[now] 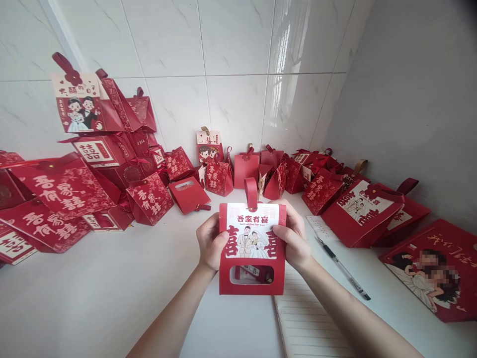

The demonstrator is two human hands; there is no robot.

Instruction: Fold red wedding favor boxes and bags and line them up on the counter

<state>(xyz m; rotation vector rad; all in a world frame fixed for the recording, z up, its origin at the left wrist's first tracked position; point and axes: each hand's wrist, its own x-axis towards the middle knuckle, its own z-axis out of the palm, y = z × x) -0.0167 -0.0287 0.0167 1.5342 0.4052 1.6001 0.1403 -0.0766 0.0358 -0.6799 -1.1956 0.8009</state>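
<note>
Both hands hold up a red wedding favor box [252, 276] in the middle of the view, its front facing me. My left hand [211, 242] grips its left edge, thumb on the front; my right hand [293, 233] does the same on the right edge. The rest of the fingers are behind the box. On its front is a white panel with a cartoon bride and groom and red characters. A rounded window below shows something small and red inside. The strap handle [251, 193] stands up at the top.
Red favor boxes [149, 199] are stacked at the left, with more boxes [246, 169] along the tiled wall [238, 40]. A larger red box [354, 233] and a red couple-printed bag [439, 298] stand at the right. A pen [343, 268] lies beside a lined notebook [309, 323].
</note>
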